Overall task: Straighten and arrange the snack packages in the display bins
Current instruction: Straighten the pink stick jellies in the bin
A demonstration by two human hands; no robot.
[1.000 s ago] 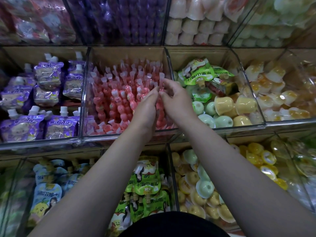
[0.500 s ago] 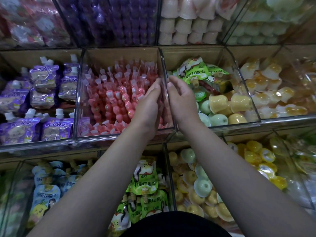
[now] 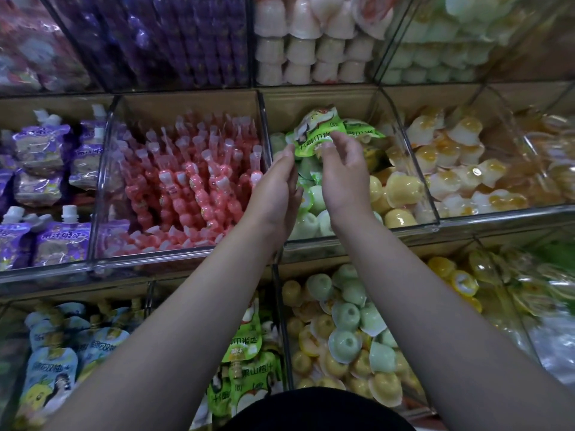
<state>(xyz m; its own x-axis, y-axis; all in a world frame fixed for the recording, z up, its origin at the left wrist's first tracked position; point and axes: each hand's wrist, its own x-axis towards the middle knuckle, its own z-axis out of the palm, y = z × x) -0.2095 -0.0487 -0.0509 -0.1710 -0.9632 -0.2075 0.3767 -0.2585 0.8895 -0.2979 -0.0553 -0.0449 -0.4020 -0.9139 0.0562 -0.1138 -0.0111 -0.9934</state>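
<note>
The green pouch (image 3: 314,132) is partly covered by the curled fingers of the right hand (image 3: 345,175), and its print is too blurred to read. The thumb of the left hand (image 3: 273,188) is hidden, so whether that hand pinches the pouch cannot be told. Both hands cover some green jelly cups (image 3: 314,223). The frame's edges cut off the purple pouches (image 3: 12,241) and the dark garment (image 3: 317,410). The wrapped sweets (image 3: 541,293) at far right are a blur.

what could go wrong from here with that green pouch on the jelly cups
The green pouch lies on piled jelly cups; pulling it with the right hand might roll cups over the bin's low front rim. The left hand is close to the clear divider and could bump it.
</note>
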